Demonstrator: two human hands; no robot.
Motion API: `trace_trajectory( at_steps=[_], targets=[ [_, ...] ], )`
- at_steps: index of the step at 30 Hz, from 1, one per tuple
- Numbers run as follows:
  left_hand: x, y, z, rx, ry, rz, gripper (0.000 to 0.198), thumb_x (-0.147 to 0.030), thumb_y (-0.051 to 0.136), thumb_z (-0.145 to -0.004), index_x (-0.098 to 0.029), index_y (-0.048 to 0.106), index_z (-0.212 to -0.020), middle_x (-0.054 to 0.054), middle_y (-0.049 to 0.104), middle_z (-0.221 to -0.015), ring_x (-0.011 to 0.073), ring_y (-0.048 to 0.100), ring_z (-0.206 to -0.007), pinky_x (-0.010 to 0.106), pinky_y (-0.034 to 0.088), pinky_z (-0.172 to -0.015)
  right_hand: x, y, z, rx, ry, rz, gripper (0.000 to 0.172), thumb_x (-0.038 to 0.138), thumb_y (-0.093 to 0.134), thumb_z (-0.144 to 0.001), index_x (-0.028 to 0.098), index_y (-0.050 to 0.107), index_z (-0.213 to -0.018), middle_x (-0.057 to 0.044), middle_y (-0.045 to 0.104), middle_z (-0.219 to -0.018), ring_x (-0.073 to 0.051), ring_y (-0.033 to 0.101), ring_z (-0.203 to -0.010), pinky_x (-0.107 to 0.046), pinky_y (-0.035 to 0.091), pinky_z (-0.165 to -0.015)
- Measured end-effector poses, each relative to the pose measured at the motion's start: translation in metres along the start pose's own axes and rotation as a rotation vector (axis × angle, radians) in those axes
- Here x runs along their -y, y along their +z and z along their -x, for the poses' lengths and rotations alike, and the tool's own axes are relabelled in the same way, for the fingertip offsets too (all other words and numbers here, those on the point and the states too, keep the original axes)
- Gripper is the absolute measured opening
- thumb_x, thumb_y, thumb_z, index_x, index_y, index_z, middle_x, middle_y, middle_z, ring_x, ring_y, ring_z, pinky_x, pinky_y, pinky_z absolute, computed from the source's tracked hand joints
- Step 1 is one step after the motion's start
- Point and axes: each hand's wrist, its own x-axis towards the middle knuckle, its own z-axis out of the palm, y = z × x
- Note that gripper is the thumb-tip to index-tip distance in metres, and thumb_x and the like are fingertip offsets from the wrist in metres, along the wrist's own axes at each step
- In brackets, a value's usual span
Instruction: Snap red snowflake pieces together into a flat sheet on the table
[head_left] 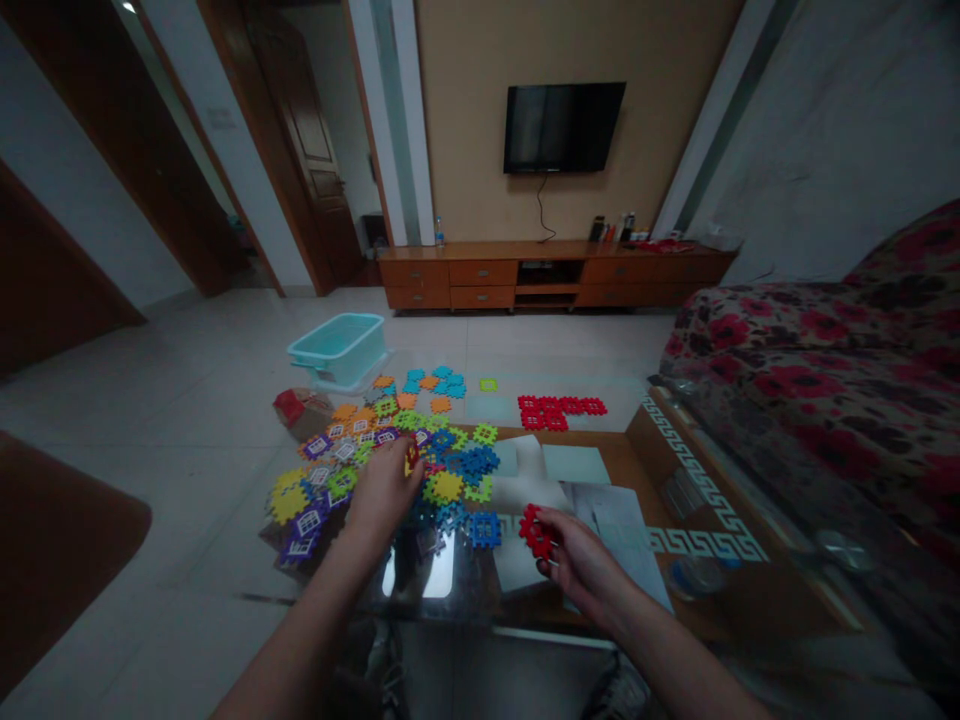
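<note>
My right hand pinches a red interlocking block, square with notched edges, tilted above the glass table's near side. Over the pile, my left hand has its fingers closed on a dark red interlocking block, partly covered by the fingers, with some yellow showing at it. Around the left hand lie many notched blocks: a yellow block, a purple block with a white window, and several green, orange and blue ones. A blue block lies between the hands. Farther back, red blocks lie side by side.
A light-blue plastic tub stands at the table's far left, near a red-and-brown bag. Cyan blocks and a lone green block are at the far side. A flowered sofa borders the right.
</note>
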Motion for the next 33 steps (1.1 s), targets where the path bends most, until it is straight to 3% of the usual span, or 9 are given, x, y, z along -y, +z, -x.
trace_trajectory(
  at_steps=[3, 7, 10, 13, 17, 21, 25, 30, 33],
  targets=[
    [-0.004, 0.006, 0.000, -0.046, -0.019, 0.319, 0.019, -0.028, 0.061, -0.086, -0.018, 0.063, -0.102, 0.008, 0.071, -0.103, 0.0220, 0.068, -0.087, 0.034, 0.051, -0.081, -0.001, -0.001, 0.000, 0.012, 0.003, -0.008, 0.017, 0.028, 0.071, -0.070, 0.017, 0.066, -0.083, 0.000, 0.067, -0.066, -0.010, 0.054, -0.054, -0.022, 0.036, -0.049],
    [-0.015, 0.019, 0.005, 0.029, -0.133, 0.691, 0.020, -0.029, 0.069, -0.078, -0.019, 0.061, -0.094, 0.003, 0.068, -0.092, 0.0173, 0.066, -0.068, 0.030, 0.053, -0.062, 0.000, -0.002, 0.001, 0.003, -0.026, -0.012, 0.022, 0.029, 0.076, -0.066, 0.017, 0.068, -0.083, -0.001, 0.068, -0.068, -0.011, 0.056, -0.056, -0.022, 0.039, -0.050],
    [-0.030, 0.027, 0.010, 0.085, -0.219, 0.988, 0.033, -0.029, 0.073, -0.073, -0.019, 0.059, -0.100, 0.002, 0.063, -0.090, 0.0154, 0.063, -0.064, 0.030, 0.053, -0.055, 0.002, -0.002, 0.003, 0.057, -0.079, -0.016, 0.029, 0.030, 0.082, -0.063, 0.017, 0.071, -0.086, -0.002, 0.070, -0.070, -0.011, 0.057, -0.058, -0.022, 0.040, -0.050],
    [-0.046, 0.027, 0.015, 0.181, -0.309, 1.229, 0.036, -0.032, 0.074, -0.074, -0.017, 0.060, -0.104, 0.003, 0.062, -0.089, 0.0157, 0.062, -0.068, 0.033, 0.057, -0.059, 0.006, 0.000, 0.005, 0.098, -0.123, -0.040, 0.038, 0.034, 0.087, -0.059, 0.016, 0.074, -0.090, -0.005, 0.074, -0.078, -0.013, 0.061, -0.064, -0.023, 0.045, -0.054],
    [-0.062, 0.023, 0.022, 0.301, -0.345, 1.385, 0.025, -0.035, 0.073, -0.077, -0.017, 0.061, -0.091, 0.001, 0.061, -0.082, 0.0149, 0.061, -0.067, 0.030, 0.057, -0.057, 0.011, 0.003, 0.008, 0.153, -0.175, -0.077, 0.047, 0.035, 0.091, -0.056, 0.016, 0.075, -0.096, -0.007, 0.076, -0.087, -0.014, 0.065, -0.070, -0.025, 0.052, -0.063],
    [-0.074, 0.021, 0.027, 0.385, -0.438, 1.504, 0.023, -0.032, 0.070, -0.083, -0.020, 0.051, -0.087, -0.002, 0.059, -0.071, 0.0166, 0.067, -0.061, 0.024, 0.052, -0.049, 0.015, 0.006, 0.013, 0.149, -0.243, -0.113, 0.048, 0.033, 0.093, -0.055, 0.019, 0.075, -0.097, -0.005, 0.076, -0.092, -0.014, 0.067, -0.075, -0.026, 0.055, -0.068],
    [-0.086, 0.019, 0.033, 0.441, -0.629, 1.652, 0.016, -0.019, 0.058, -0.091, -0.022, 0.043, -0.093, -0.002, 0.061, -0.076, 0.0179, 0.073, -0.067, 0.023, 0.056, -0.058, 0.020, 0.005, 0.015, 0.125, -0.285, -0.128, 0.048, 0.032, 0.094, -0.054, 0.019, 0.075, -0.096, -0.004, 0.077, -0.090, -0.014, 0.068, -0.075, -0.025, 0.056, -0.070],
    [-0.094, 0.017, 0.037, 0.518, -0.675, 1.752, 0.021, -0.012, 0.052, -0.093, -0.022, 0.041, -0.108, 0.003, 0.065, -0.087, 0.0227, 0.075, -0.076, 0.027, 0.059, -0.066, 0.025, 0.001, 0.012, 0.065, -0.331, -0.128, 0.047, 0.032, 0.094, -0.054, 0.019, 0.077, -0.096, -0.003, 0.077, -0.083, -0.010, 0.064, -0.065, -0.019, 0.052, -0.060],
    [-0.094, 0.018, 0.036, 0.542, -0.732, 1.840, 0.017, -0.017, 0.051, -0.095, -0.020, 0.042, -0.109, 0.007, 0.066, -0.096, 0.0284, 0.075, -0.086, 0.033, 0.061, -0.075, 0.026, -0.001, 0.012, 0.046, -0.366, -0.125, 0.042, 0.033, 0.092, -0.059, 0.020, 0.077, -0.096, -0.004, 0.077, -0.087, -0.010, 0.064, -0.067, -0.019, 0.050, -0.058]
  ],
)
